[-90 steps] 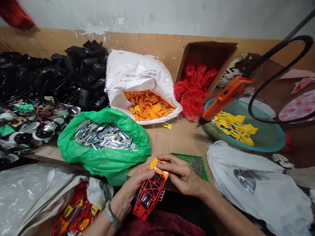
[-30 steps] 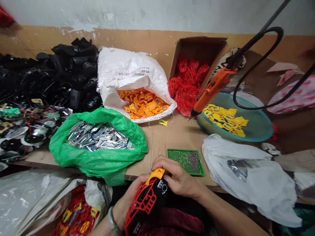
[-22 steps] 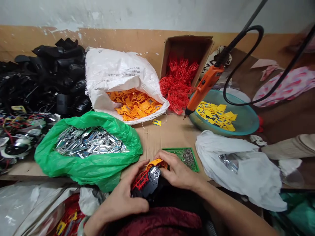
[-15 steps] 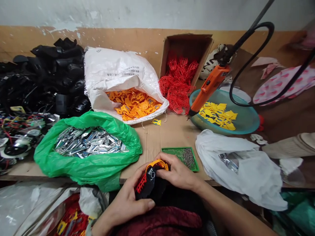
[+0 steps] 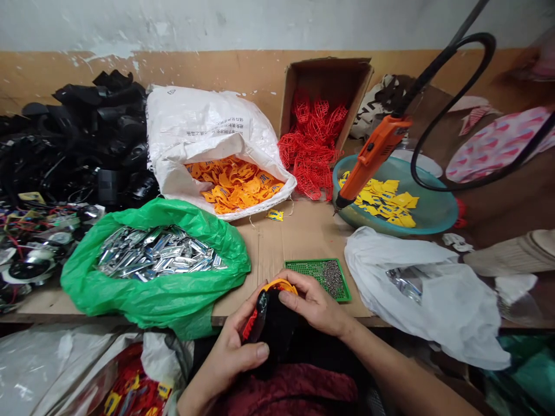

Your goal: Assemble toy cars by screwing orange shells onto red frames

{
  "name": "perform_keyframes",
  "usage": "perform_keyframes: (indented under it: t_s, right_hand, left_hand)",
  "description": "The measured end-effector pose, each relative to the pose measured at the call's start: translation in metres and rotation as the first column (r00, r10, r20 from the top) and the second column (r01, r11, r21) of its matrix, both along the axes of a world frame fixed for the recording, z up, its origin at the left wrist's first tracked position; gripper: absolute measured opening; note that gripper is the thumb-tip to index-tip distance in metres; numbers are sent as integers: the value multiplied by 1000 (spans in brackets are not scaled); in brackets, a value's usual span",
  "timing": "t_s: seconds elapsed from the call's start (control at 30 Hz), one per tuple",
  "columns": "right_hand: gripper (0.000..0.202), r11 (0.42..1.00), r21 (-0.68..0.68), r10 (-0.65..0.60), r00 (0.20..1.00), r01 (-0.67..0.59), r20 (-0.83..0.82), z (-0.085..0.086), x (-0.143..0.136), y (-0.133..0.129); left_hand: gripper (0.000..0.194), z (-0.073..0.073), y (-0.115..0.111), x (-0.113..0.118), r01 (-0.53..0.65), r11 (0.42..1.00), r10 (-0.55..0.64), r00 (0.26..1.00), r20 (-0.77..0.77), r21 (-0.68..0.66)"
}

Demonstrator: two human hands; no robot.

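Observation:
My left hand (image 5: pixel 229 349) is wrapped round the side of a black plastic housing (image 5: pixel 261 309), with its thumb along the near side. A red grille piece (image 5: pixel 250 326) shows on the housing's left flank. Across the top lies a curved orange plastic piece (image 5: pixel 280 283), pinched by my right hand (image 5: pixel 318 305), whose thumb presses at its inner edge. Much of the housing blends into dark clothing below, so its lower outline is hard to make out. Just beyond my right hand is a green tray (image 5: pixel 299 266) with small screws (image 5: pixel 332 278).
An orange electric screwdriver (image 5: pixel 373 156) hangs over a teal basin (image 5: pixel 433 222) of yellow pieces. A green bag (image 5: pixel 151 294) of shiny metal parts, a white sack (image 5: pixel 208 110) of orange pieces and a box (image 5: pixel 284 110) of red grilles surround the workspace. A white bag (image 5: pixel 451 323) lies right.
The black housing has turned in my hands, so its printed face now shows edge-on. My right thumb has come up to the orange piece's inner edge.

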State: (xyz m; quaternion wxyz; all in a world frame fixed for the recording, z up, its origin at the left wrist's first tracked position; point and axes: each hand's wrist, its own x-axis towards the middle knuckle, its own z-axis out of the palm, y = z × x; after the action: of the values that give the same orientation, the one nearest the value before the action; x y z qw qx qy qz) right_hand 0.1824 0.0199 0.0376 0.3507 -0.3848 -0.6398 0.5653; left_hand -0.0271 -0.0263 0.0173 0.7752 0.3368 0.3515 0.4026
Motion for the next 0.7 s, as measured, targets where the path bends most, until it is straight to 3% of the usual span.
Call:
perform_keyframes:
  t_s: [0.17,0.37,0.57,0.63,0.7]
  right_hand:
    - [8,997,-10,-69,983,72,170,2,-8,-1]
    - [9,990,41,-144,953,138,268,4,-18,-4]
    - [6,997,68,-23,999,20,40,11,-14,2]
    - [11,992,125,42,998,-35,-50,12,-14,6]
    - [16,982,173,94,990,-76,-101,11,-15,10]
  left_hand:
    - [82,-7,-7,5,-39,993,43,998,36,-109]
    - [88,-12,-14,0,-1,986,6,1000,30,-164]
    - [103,-8,-7,-7,-32,999,35,994,103,-30]
    - [93,-3,-1,-3,-5,995,24,981,191,-99]
    - [71,2,5,2,108,968,-58,975,216,-226]
